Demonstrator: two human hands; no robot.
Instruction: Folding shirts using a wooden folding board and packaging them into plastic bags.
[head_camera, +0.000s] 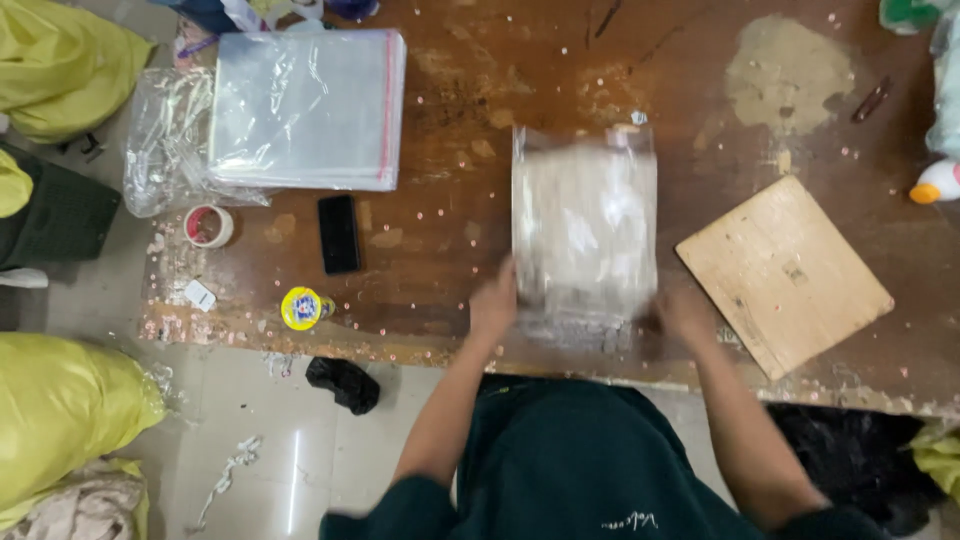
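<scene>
Step in hand, as judged: handling of a filled clear plastic bag (584, 225), flat on the brown worktable (500, 80), near the front edge, open or sealing end apparently toward the body. Left hand (493, 305) at the bag's lower left corner, right hand (685, 312) at the lower right corner; both blurred, so finger spread or pinch cannot be told, though contact with the bag edge appears likely. Forearms bare, angled inward and forward from the body, elbows low, wrists just above the table edge. Next move, as judged: firm hold at both lower corners and even tension across the bag mouth, without creasing the film. Left of the left grip: black phone (338, 233), yellow-capped small bottle (303, 307), roll of tape (208, 226). Farther beyond and to the left: stack of empty clear bags (305, 110). Just right of the right grip: square wooden board (783, 272), apart from the bag.
</scene>
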